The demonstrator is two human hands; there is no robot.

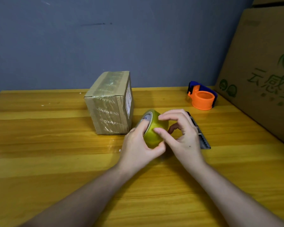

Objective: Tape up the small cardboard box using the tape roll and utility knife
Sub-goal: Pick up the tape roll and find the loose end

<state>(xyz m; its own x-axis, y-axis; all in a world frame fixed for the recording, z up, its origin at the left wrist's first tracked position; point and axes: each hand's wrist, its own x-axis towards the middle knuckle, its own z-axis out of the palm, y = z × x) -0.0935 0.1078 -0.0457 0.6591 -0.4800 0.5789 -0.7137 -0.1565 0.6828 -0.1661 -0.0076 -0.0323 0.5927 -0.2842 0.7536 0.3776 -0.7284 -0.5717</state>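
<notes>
A small cardboard box (111,103) stands on the wooden table (47,145), with printed clear tape over its top and front. Just right of it, my left hand (138,145) holds a yellowish roll of clear tape (155,128) on edge, one finger hooked into its core. My right hand (182,135) rests its thumb and fingertips on the roll's outer face. The utility knife (202,139) lies flat on the table behind my right hand, which hides much of it.
An orange and blue tape dispenser (202,97) sits at the back right. A large printed cardboard carton (261,76) leans along the table's right edge. A grey wall rises behind the table.
</notes>
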